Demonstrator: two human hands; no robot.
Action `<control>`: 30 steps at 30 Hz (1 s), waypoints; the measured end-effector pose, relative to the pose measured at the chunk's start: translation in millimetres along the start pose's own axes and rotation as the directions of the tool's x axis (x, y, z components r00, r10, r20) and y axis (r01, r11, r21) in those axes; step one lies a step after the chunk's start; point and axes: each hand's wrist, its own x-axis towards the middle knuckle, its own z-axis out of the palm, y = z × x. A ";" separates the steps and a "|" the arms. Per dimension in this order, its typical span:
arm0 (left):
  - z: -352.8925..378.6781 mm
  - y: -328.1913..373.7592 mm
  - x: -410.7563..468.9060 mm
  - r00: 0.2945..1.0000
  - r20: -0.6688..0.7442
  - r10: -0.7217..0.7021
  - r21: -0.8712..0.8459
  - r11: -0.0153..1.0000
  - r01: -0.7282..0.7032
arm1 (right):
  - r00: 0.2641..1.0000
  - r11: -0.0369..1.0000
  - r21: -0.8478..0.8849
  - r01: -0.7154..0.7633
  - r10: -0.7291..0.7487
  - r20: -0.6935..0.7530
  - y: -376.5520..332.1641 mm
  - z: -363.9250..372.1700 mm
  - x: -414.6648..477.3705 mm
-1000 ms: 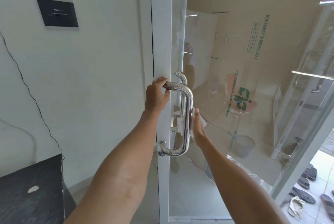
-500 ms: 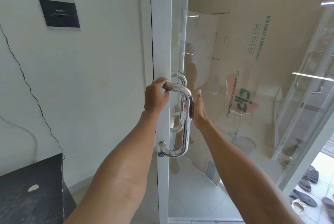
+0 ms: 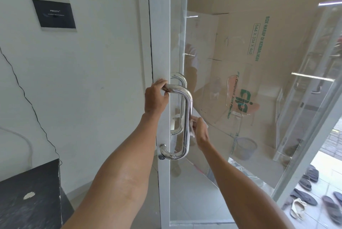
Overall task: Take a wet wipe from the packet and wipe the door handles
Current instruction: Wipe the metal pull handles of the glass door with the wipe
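Right hand has dropped since half a second ago: it was up near the top bend of the near handle, now it's at mid-bar, so the wipe stroke is running downward. Left hand hasn't shifted.

Wet wipe is bunched white between the right fingers and the bar's vertical run, pressed against the right side of the bar. Right fingers are curled tight on the wipe. Left hand is wrapped closed around the top horizontal leg of the same handle, where it meets the white door frame, steadying the door.

Progress, my read: wipe is out of the packet and the near handle is mid-clean, upper bar probably covered. Lower bar, bottom bend and the far handle behind the glass look left to do.

Unclear bits:
- Packet not in view.
- Most of the wipe is hidden behind the bar and hand; can't tell how much wraps the tube.
- Far handle mostly masked by the near one and glass reflections.
- Chrome glare makes wet versus dry areas unreadable.
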 end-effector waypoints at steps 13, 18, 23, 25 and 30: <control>-4.4 4.5 3.1 1.000 0.025 -0.010 -0.044 0.999 0.011 | 0.940 0.900 -0.393 0.190 -0.282 -0.193 -24.7 11.1 -19.2; -2.0 5.2 1.5 1.000 0.000 -0.026 -0.047 0.999 0.026 | 0.964 0.901 -0.434 0.019 -0.132 -0.231 -7.1 6.3 -31.3; 2.5 2.6 0.0 1.000 -0.011 -0.018 -0.052 0.998 0.017 | 0.901 0.862 -0.482 0.157 -0.325 -0.288 -50.9 15.0 -12.6; 3.6 1.6 -0.8 1.000 -0.017 -0.011 -0.055 0.998 0.010 | 0.874 0.861 -0.478 0.174 -0.359 -0.327 -71.6 20.0 -4.5; 6.9 -1.9 -1.2 1.000 0.007 -0.002 -0.041 0.999 0.002 | 0.872 0.857 -0.499 0.126 -0.335 -0.356 -73.4 26.2 2.3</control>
